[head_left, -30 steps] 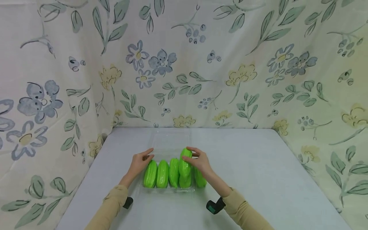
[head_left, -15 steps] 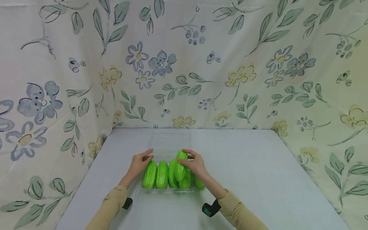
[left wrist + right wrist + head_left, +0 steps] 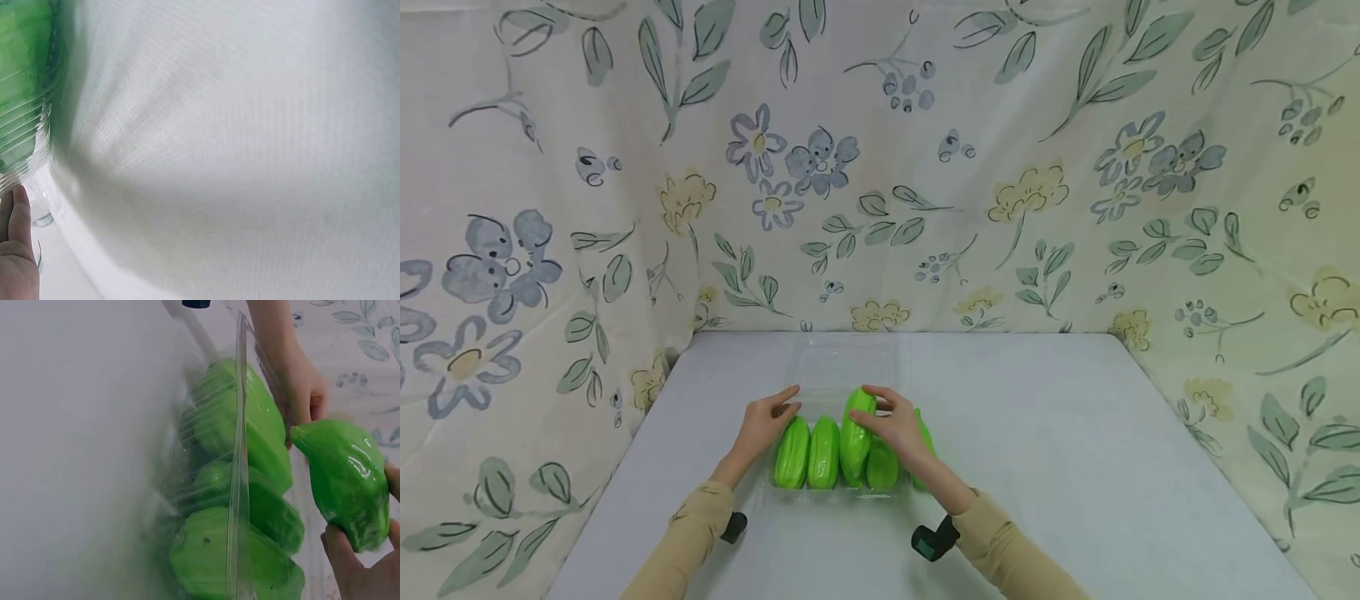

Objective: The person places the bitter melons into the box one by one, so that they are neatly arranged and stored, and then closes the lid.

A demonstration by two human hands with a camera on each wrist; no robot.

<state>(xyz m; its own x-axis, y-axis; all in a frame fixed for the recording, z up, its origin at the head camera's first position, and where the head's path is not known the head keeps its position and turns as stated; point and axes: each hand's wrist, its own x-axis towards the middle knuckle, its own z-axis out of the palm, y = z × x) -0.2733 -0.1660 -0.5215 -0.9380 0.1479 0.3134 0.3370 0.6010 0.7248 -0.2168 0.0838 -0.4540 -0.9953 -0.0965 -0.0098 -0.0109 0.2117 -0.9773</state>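
Note:
My right hand (image 3: 898, 425) grips a glossy bright green, ridged, gourd-like fruit (image 3: 856, 442) near its far end and side, above a clear plastic box (image 3: 872, 495). In the right wrist view the held fruit (image 3: 350, 475) tilts, its pointed tip toward the box. Similar green fruits lie side by side inside: one at the left (image 3: 792, 457), another beside it (image 3: 823, 457), one at the right (image 3: 882, 465). The held one covers the place between. My left hand (image 3: 765, 423) holds the box at its back left corner; its finger (image 3: 20, 215) touches the ribbed wall.
The box's clear lid (image 3: 846, 367) lies folded back toward the rear of the white table (image 3: 1037, 450). One more green fruit (image 3: 925, 435) lies right of the box, partly behind my right hand. A floral cloth (image 3: 880, 167) hangs behind and along both sides.
My right hand has moved left with the green fruit, from over the rightmost fruit in the box to the place beside it. My left hand has stayed at the box's corner.

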